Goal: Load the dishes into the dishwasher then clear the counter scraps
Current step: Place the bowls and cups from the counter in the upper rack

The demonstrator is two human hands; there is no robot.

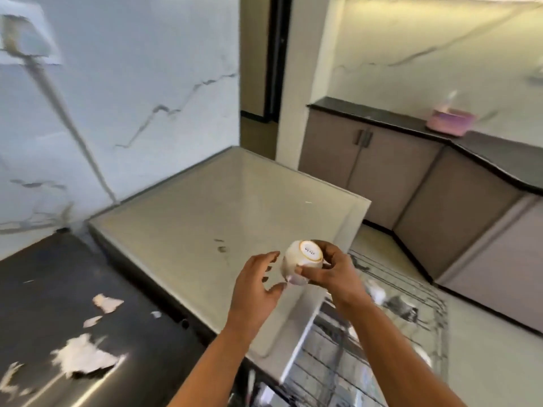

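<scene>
Torn white paper scraps (85, 358) are lying on the dark worktop (44, 289) at the lower left. Just right of them, the dishwasher's pale top (205, 207) is filling the middle. Over its near corner, the left hand (258, 284) is hovering with fingers spread and relaxed, holding nothing, just beside a white cup (302, 261). That cup is sitting upside down in the right hand (329, 273), whose fingers are curling around it, above the pulled-out wire rack (411, 318). Farther right, a pink tub (449, 122) is resting on another dark worktop.
</scene>
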